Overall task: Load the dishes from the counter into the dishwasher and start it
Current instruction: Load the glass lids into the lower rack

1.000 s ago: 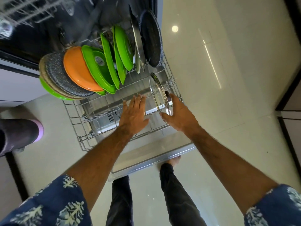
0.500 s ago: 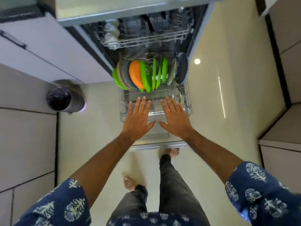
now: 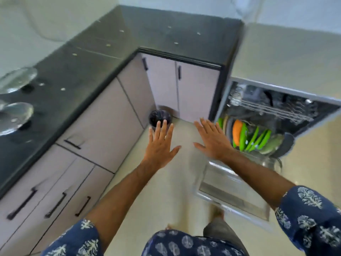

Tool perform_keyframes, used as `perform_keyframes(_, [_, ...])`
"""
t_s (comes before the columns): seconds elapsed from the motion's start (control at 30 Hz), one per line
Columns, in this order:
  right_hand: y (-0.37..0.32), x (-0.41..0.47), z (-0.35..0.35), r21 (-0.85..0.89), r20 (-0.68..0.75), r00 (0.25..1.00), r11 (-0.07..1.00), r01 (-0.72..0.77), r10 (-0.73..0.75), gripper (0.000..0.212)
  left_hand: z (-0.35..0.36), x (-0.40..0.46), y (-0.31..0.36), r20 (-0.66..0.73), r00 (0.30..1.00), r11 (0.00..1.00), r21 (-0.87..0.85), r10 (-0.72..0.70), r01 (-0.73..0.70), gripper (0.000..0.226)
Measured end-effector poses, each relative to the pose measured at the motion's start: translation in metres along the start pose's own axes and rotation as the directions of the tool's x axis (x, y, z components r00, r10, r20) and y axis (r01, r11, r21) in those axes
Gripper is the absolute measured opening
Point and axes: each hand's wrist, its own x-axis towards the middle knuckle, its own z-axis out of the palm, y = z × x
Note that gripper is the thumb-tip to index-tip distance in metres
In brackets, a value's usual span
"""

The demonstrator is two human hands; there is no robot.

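The dishwasher [image 3: 262,115] is seen at the right with its door [image 3: 234,196] lowered flat and its lower rack [image 3: 265,159] drawn out. In the lower rack, plates are stood on edge in a row: one orange plate [image 3: 237,131], several green plates [image 3: 255,138] whose exact count cannot be told through the blur, and one dark pan [image 3: 287,145] at the right end. An upper rack [image 3: 267,108] is visible inside the cavity; its contents cannot be made out. No brand, label or writing can be read anywhere.

Two glass lids [image 3: 15,117] are laid on the dark bench [image 3: 92,58] at the far left, well apart from both hands.

The left hand [image 3: 159,145] is held out flat over the floor [image 3: 166,182], fingers [image 3: 157,131] straight and spread, nothing gripped. The right hand [image 3: 214,141] is likewise held flat with straight, spread fingers and grips nothing; it is seen just beside the left end of the row of plates, without touching them.

One dark round bin [image 3: 159,117] is stood on the floor in the corner below the cabinets [image 3: 184,89], beyond the left fingertips. Patterned blue sleeves [image 3: 310,215] are worn on both arms.
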Motion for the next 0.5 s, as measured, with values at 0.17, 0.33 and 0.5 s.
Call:
perform_keyframes(0.17, [-0.109,0.080,-0.034,-0.046,-0.026,0.986,0.985,0.166,-0.167,0.086,-0.033,-0.041,-0.124,-0.084,0.972,0.976,-0.010,-0.219,0.219,0.087])
perform_keyframes(0.33, [-0.203,0.165,-0.045,-0.035,-0.055,0.935,0.936,0.350,-0.352,0.085,-0.049,-0.068,-0.234,-0.109,0.914,0.919,0.011,-0.391,0.394,0.081])
perform_keyframes(0.5, [-0.297,0.256,-0.040,-0.009,-0.068,0.864,0.866,0.500,-0.499,0.083,-0.053,-0.091,-0.339,-0.106,0.827,0.832,0.003,-0.552,0.555,0.081])
